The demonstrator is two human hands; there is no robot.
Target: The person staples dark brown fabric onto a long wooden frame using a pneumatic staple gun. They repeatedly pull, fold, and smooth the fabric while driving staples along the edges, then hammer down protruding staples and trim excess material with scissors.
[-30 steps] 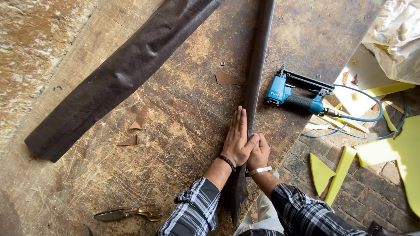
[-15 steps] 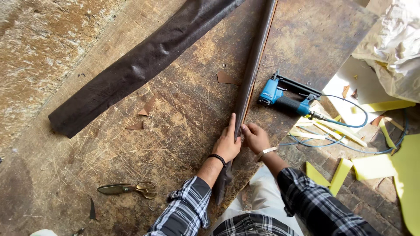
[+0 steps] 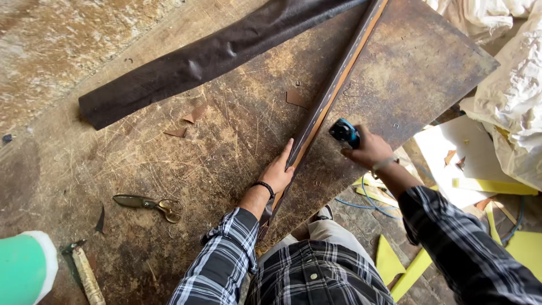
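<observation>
1. Surface (image 3: 169, 169): worn brown, scratched, with pale scuffs.
2. Long strip (image 3: 333, 90): dark brown with a tan edge.
3. Fabric roll (image 3: 214, 56): dark brown, almost black.
4. Stapler (image 3: 343, 132): bright blue and black.
5. Sleeves (image 3: 226, 265): black, white and blue plaid.
6. Foam scraps (image 3: 406, 271): yellow.
7. Hose (image 3: 361, 203): blue.
8. Wristband (image 3: 263, 187): black.

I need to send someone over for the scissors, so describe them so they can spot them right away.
On the scratched wooden workbench, look left of the left hand, towards the near edge. The scissors lie flat there, closed, blades pointing left. They are metal with brassy handles, unlike the wooden-handled tool beside the green object.
</observation>
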